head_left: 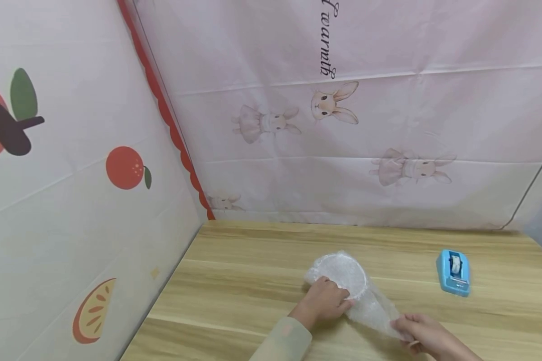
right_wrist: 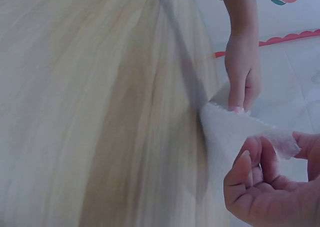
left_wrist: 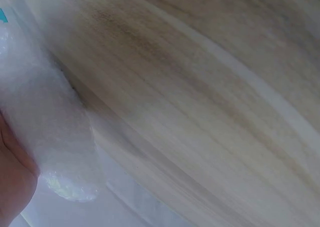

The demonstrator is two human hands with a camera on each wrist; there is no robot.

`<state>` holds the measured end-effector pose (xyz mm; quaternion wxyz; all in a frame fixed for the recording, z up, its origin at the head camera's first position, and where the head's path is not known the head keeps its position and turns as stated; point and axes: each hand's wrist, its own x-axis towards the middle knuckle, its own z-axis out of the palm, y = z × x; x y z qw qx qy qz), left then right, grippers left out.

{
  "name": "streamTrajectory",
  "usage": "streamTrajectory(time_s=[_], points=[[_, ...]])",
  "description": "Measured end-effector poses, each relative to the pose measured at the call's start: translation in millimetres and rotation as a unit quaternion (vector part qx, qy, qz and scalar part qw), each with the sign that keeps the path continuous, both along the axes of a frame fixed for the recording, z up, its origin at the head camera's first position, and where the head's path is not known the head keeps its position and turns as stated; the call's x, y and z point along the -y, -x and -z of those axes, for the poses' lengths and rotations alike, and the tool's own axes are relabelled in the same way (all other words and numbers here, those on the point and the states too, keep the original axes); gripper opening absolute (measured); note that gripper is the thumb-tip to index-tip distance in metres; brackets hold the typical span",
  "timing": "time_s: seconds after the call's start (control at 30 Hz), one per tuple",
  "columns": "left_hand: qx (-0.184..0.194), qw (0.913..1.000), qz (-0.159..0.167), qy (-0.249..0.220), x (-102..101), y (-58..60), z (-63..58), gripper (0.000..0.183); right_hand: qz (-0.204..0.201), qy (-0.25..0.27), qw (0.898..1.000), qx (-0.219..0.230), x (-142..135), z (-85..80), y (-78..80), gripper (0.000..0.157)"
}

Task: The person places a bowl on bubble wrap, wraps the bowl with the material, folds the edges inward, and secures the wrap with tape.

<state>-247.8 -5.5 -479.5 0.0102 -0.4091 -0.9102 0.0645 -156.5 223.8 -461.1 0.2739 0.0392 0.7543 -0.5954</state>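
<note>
A round object covered in clear bubble wrap (head_left: 342, 273) stands on the wooden table, its circular rim showing through at the top. What is inside cannot be made out. My left hand (head_left: 322, 300) holds its near side, with the fingers curled at the rim. A loose flap of the wrap stretches out to the right, and my right hand (head_left: 422, 332) pinches the end of it between thumb and fingers. From the right wrist, the flap (right_wrist: 280, 141) runs between the right hand (right_wrist: 267, 182) and the left hand (right_wrist: 242, 69). The left wrist view catches only the wrapped side (left_wrist: 50, 107) and part of that hand (left_wrist: 15, 177).
A blue tape dispenser (head_left: 453, 272) with a roll in it sits on the table's right side. The wooden table (head_left: 235, 281) meets a rabbit-print sheet (head_left: 298, 185) at the back and a fruit-print sheet (head_left: 131, 225) on the left.
</note>
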Motion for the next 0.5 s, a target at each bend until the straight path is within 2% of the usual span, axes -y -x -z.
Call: streamTrajectory(time_s=[0.17, 0.5], points=[[-0.005, 1.0, 0.002, 0.0, 0.2, -0.3, -1.9, 0.041, 0.034, -0.024, 0.999, -0.012, 10.6, -7.0, 5.6, 0.034], [0.001, 1.0, 0.0, -0.002, 0.3, -0.2, -3.4, 0.041, 0.043, -0.014, 0.998, -0.05, 21.5, -16.4, 9.9, 0.035]])
